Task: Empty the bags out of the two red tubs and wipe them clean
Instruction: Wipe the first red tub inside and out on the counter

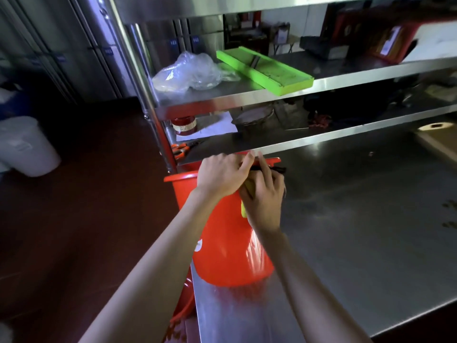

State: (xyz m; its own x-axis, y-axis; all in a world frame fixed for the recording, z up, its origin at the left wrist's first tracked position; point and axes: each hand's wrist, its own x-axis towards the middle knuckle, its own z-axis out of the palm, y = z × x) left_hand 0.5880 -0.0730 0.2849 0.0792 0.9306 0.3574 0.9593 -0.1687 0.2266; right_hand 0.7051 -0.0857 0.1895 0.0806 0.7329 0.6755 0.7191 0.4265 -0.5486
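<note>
A red tub (222, 248) stands upright on the steel table (358, 231) at its left end. My left hand (222, 177) lies over the tub's top with its fingers curled at the far rim. My right hand (264, 196) sits just beside it and presses a yellow sponge (244, 210) against the tub's upper side, near a black handle piece (277, 169). The tub's inside is hidden by my hands. Part of a second red tub (186, 297) shows below the table's left edge. A crumpled clear plastic bag (190, 73) lies on the shelf above.
A steel shelf rack (272, 95) stands over the table's back, holding a green slicer board (267, 69), a red-lidded jar (184, 125), paper and orange scissors (179, 148). A white bucket (24, 147) stands on the dark red floor at left.
</note>
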